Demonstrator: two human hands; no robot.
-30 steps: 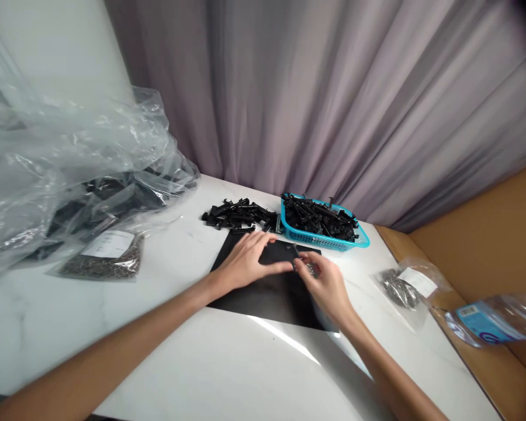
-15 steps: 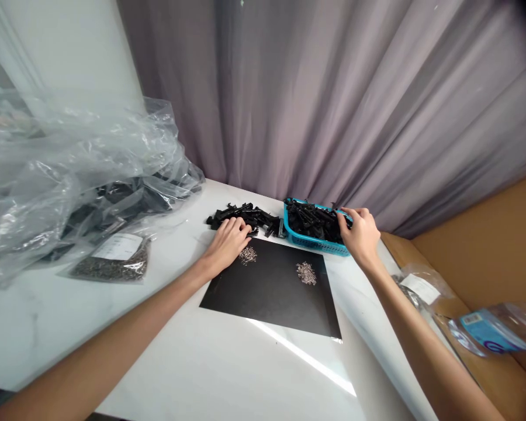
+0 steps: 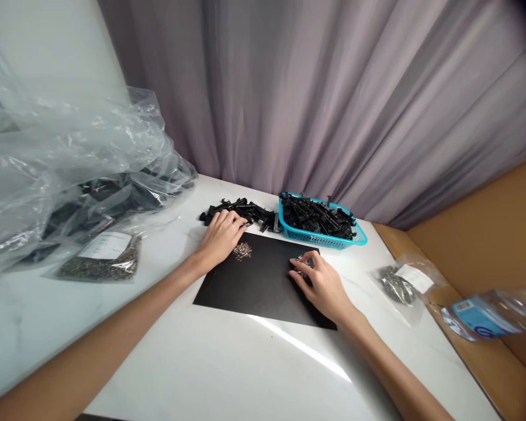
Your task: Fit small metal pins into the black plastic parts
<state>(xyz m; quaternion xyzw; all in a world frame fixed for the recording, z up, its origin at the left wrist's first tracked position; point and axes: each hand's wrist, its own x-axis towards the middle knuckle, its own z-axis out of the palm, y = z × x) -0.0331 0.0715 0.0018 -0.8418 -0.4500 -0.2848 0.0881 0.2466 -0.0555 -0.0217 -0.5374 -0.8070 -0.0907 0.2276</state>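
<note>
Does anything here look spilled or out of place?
Perhaps: a heap of loose black plastic parts lies on the glossy white tabletop, left of the bright blue plastic basket holding similar pieces. It could pass for spillage, but may be deliberate. I see no damage.

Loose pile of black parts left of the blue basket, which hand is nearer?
Left. Your left hand is at the near edge of the pile; your right hand is farther off, at the right heap of small metal pieces on the black sheet.
</note>
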